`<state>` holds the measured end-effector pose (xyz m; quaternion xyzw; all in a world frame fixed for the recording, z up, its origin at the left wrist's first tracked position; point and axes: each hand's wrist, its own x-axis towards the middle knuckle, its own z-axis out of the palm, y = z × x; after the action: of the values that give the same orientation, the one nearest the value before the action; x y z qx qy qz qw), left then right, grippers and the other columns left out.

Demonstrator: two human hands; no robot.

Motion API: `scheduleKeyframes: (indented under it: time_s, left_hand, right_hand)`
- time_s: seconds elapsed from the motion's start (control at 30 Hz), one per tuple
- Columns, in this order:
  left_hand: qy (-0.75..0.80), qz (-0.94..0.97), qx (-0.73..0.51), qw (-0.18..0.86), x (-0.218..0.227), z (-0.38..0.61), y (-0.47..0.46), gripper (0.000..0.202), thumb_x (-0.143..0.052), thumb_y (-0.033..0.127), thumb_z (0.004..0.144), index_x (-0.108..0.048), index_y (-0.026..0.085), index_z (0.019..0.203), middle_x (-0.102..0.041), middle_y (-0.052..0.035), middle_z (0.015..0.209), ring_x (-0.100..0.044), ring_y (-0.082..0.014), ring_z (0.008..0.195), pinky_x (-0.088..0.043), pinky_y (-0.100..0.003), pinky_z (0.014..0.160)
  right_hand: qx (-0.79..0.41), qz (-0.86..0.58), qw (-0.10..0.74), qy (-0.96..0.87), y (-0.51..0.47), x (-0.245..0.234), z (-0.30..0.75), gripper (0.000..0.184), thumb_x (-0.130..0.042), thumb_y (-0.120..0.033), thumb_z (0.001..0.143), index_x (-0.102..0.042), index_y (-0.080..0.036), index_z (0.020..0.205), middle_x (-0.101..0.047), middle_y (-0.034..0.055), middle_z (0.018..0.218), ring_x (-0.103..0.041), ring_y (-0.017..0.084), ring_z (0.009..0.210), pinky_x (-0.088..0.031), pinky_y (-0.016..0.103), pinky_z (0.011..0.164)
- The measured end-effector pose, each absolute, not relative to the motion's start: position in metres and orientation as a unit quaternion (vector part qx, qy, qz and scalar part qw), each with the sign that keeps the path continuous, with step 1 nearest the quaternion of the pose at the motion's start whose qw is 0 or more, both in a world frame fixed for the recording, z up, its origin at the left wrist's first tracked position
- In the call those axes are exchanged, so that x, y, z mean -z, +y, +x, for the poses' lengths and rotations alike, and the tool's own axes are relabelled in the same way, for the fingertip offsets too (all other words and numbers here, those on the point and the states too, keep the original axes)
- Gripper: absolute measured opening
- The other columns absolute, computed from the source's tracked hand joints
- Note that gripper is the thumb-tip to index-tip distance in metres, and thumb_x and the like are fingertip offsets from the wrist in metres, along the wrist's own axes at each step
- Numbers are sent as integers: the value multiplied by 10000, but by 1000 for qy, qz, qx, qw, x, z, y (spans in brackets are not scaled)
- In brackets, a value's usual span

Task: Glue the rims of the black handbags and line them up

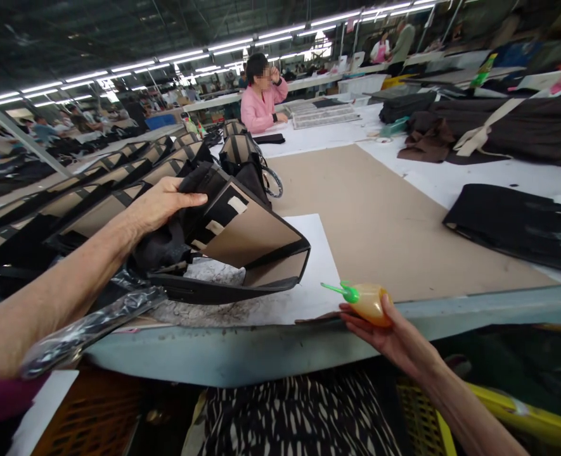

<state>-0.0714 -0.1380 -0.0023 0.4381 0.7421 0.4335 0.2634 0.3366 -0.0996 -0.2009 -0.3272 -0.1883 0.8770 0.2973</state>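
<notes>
My left hand (159, 204) grips the upper edge of a black and tan bag (242, 244) that lies on its side, mouth open toward me, on a stained white sheet (303, 297). My right hand (385, 329) holds a small orange squeeze bottle (368, 303) with a green nozzle pointing left toward the bag, just above the table's front edge (475, 307). A clear plastic sleeve (90, 326) covers part of my left forearm.
A row of several similar bags (118, 190) stands along the left. Brown board (380, 215) covers the table's middle. Black fabric pieces (518, 221) lie at right. A person in pink (261, 95) sits at the far end. Crates sit below the table.
</notes>
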Motion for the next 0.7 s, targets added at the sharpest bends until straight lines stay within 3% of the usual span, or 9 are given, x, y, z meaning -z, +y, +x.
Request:
scheduleKeyframes:
  time_s: [0.13,0.3,0.4,0.53,0.7]
  left_hand:
    - [690,517,-408,300,-9,-67,-123,180,-675,192,649,-664,93,798,-683,3,716,-614,-149,698,-499,-303,742]
    - [661,626,-283,302,-40,-51,-92,224,-694,257,666,-688,95,820,-673,27,750,-568,-98,685,-454,-219,728]
    - [613,669,-210,365,-47,-28,-72,241,-696,289,662,-703,115,829,-673,10,757,-582,-125,691,-453,-219,687]
    - [548,699,-178,423,-24,-4,-46,238,-674,262,654,-706,130,850,-671,1,774,-586,-145,719,-447,-230,685]
    - [528,703,-192,436,6,6,-25,225,-665,252,644,-705,129,829,-652,16,730,-570,-138,691,-432,-235,697]
  right_hand:
    - [-860,-298,369,-190,-96,194,348,382,-410,-353,984,-536,-71,1208,-522,237,1223,-596,304,990,-549,345,780]
    - [-803,-341,441,-210,-81,170,376,300,-597,-328,886,-590,-120,1103,-631,193,1051,-656,215,736,-567,230,563]
    - [-772,-355,466,-248,-78,147,381,354,-722,-300,791,-593,-173,1095,-650,150,1024,-658,215,742,-567,210,568]
    - [-722,-362,499,-313,-77,114,375,420,-781,-320,739,-591,-230,1103,-653,79,1042,-655,248,831,-584,215,620]
    - [-636,-373,513,-439,-65,73,361,518,-801,-403,692,-581,-188,1109,-632,119,1072,-641,302,865,-594,290,663]
